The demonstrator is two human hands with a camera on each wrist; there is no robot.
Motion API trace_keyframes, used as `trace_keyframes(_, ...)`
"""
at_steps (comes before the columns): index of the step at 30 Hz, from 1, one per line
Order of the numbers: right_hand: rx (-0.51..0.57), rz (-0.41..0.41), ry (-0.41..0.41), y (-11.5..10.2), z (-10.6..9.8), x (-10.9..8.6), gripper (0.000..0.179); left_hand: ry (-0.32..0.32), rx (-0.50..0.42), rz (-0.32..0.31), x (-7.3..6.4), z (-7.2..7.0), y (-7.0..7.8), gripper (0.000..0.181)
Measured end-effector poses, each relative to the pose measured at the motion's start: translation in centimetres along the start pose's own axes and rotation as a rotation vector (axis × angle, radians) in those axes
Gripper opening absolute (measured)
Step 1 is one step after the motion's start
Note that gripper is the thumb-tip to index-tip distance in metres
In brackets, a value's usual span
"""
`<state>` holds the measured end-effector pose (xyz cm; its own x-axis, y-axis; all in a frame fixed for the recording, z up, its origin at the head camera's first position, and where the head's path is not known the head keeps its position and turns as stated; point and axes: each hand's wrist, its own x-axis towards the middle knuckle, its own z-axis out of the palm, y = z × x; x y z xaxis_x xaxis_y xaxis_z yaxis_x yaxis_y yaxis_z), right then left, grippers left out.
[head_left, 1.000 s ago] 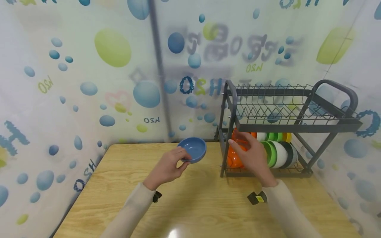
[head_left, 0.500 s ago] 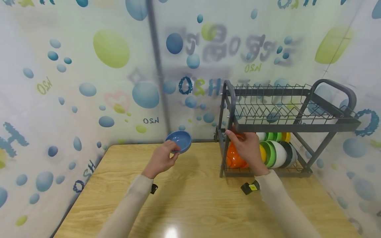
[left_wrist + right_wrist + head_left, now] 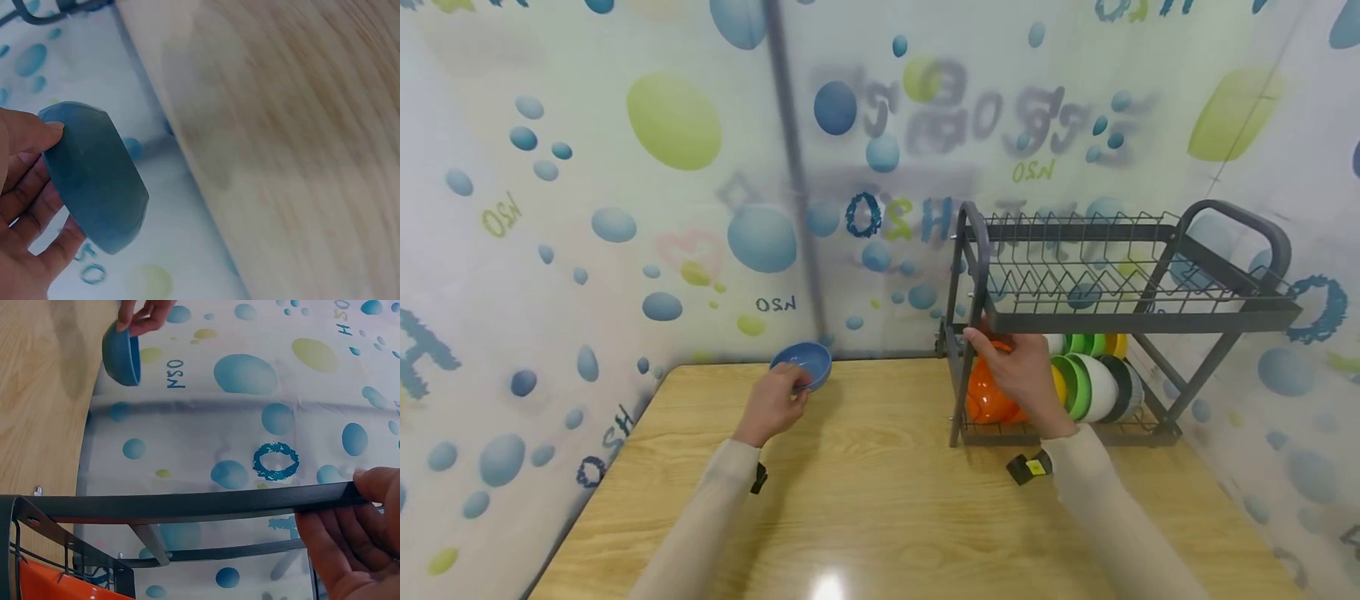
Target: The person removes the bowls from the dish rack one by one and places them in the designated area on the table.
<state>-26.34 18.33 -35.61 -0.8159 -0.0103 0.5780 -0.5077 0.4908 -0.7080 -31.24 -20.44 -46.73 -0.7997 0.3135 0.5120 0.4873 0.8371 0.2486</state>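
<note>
Between thumb and fingers, my left hand holds a small blue bowl by its rim, above the back left part of the table. The bowl's outer side faces the left wrist camera. My right hand is at the left side of a dark grey two-tier dish rack. In the right wrist view its thumb and fingers pinch a dark bar of the rack. Beside that hand an orange bowl sits on the lower tier, partly hidden by the hand.
Several more bowls stand on edge along the lower tier, among them a green one and a white one. The wooden table meets a patterned curtain at its back edge.
My left hand has carried the blue bowl leftward, away from the rack. My right hand has shifted slightly left and taken hold of the rack's frame.
</note>
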Motion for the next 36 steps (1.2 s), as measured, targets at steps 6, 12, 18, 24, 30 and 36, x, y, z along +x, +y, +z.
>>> trace_keyframes(6, -0.013, -0.050, -0.002, -0.1, -0.1, 0.3, 0.030, 0.003, 0.028, -0.044, -0.9, 0.3, -2.0, 0.010)
trace_keyframes(12, -0.023, -0.078, -0.004, -0.4, -0.1, 0.3, 0.029, -0.013, 0.062, -0.095, -2.1, 0.7, -3.3, 0.009)
trace_keyframes(18, -0.067, -0.091, 0.012, -0.2, -0.1, 0.3, 0.024, -0.038, 0.079, -0.126, -2.6, 1.0, -4.1, 0.009)
trace_keyframes(24, -0.092, -0.085, 0.020, -0.1, 0.0, 0.1, 0.023, -0.071, 0.070, -0.145, -2.8, 1.0, -4.5, 0.008)
trace_keyframes(30, -0.100, -0.103, 0.020, -0.1, 0.1, 0.0, 0.020, -0.128, 0.054, -0.161, -2.5, 0.6, -4.6, 0.007)
trace_keyframes(36, -0.113, -0.109, 0.019, 0.0, 0.2, -0.1, 0.020, -0.174, 0.033, -0.155, -2.3, 0.5, -4.4, 0.005)
